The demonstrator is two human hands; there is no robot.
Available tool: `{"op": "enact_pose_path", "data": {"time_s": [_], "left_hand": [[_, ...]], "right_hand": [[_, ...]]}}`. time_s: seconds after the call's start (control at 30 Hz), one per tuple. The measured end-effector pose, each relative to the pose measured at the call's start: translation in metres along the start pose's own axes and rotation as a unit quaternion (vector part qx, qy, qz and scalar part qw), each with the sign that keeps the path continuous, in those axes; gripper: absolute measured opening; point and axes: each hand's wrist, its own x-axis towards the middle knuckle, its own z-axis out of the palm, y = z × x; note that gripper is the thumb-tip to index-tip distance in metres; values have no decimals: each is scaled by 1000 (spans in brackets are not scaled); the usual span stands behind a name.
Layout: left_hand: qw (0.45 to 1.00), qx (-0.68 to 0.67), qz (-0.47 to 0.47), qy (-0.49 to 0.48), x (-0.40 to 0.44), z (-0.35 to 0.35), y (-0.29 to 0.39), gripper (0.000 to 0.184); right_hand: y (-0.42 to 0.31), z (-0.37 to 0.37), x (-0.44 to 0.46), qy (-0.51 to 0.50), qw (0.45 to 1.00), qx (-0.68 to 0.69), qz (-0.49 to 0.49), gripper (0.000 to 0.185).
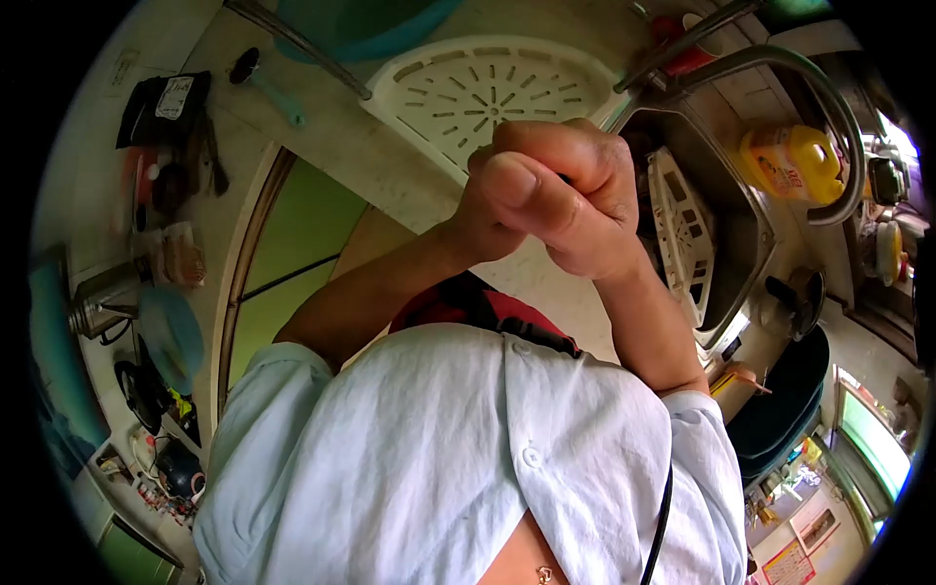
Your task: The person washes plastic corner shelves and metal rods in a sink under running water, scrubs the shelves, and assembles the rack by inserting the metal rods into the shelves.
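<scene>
My right hand (575,200) is closed in front of my chest, its thumb laid over its curled fingers. Pressed against it from the other side is my left hand (485,216), closed too, with most of its fingers hidden behind the right. A small dark spot shows between the fingers, but whatever the hands hold, if anything, I cannot make out. Just beyond them lies a white slotted plastic rack (497,83) with a curved rim. To the right, a second white rack (682,229) leans inside the metal sink (746,219).
A curved metal tap (848,127) arches beside a yellow bottle (792,161) at the right. Metal bars (297,47) cross the top near a blue-green basin (361,24). At the left lie a green-handled brush (278,95), a metal jug (102,302) and a dark packet (166,107).
</scene>
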Motion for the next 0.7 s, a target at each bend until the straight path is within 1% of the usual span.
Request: {"op": "enact_pose_path", "data": {"time_s": [0.03,0.07,0.1,0.2,0.23,0.3,0.33,0.4,0.47,0.53,0.6,0.63,0.67,0.7], "left_hand": [[998,-57,-37,11,-1,2,2,17],[995,-85,-57,16,-3,3,-1,18],[990,-113,-77,23,-4,5,-3,18],[993,-104,-47,21,-6,7,-11,17],[995,-94,-23,36,-2,6,-6,16],[995,-81,24,51,6,4,3,15],[997,-46,22,60,7,2,6,15],[997,-25,44,59,12,3,11,15],[995,-77,-37,47,8,4,11,19],[982,-125,-138,31,-7,1,11,22],[970,-155,-186,16,-17,-7,12,24],[973,-49,-218,-60,-20,-14,12,31],[959,60,-243,-132,-21,-20,10,39],[955,87,-236,-160,-26,-25,7,60]], "right_hand": [[2,-1,0,-18,999,28,-3,27],[4,-2,1,-38,998,56,-5,26],[0,-11,1,-82,995,50,29,25],[3,-10,2,-91,994,51,13,25],[5,-9,0,-90,994,53,13,25],[5,-6,1,-45,996,70,17,25],[5,-5,2,-50,997,55,-2,25],[8,-4,-5,-33,997,53,34,28],[8,-4,-7,-32,999,7,13,29],[7,-7,-19,-29,999,-27,10,32],[7,-11,-32,36,992,-90,-77,42],[15,-26,-49,54,992,-96,-52,49],[25,-41,-69,114,972,-205,9,49],[36,-58,-91,171,934,-306,70,49]]}}
